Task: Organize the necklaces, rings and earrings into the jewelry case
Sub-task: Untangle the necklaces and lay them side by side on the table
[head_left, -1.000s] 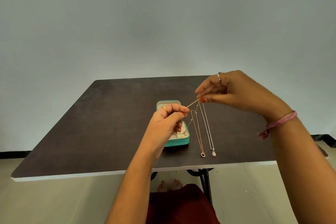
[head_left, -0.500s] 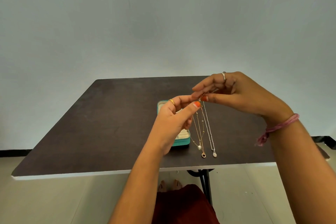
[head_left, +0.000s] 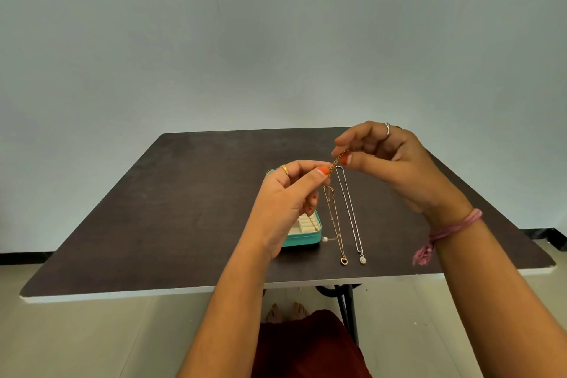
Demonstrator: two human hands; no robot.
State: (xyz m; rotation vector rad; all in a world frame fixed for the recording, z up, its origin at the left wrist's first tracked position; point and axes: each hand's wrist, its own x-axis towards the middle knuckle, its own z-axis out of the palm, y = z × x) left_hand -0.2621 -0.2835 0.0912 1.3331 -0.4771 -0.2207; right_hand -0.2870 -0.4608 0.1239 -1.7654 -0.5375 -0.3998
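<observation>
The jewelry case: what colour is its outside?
Teal case, cream lining; head view.

Soft, even, rather dim light, faint shadows, no glare; sharp centre, wide-angle bending at the edges.

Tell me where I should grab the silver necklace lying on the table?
Pinch the silver necklace at its top loop, near the far end by the right hand, coming down from above. It lies stretched straight on the table, pendant toward you, so lifting from the top probably lets it hang untangled, clear of the gold necklace beside it.
</observation>
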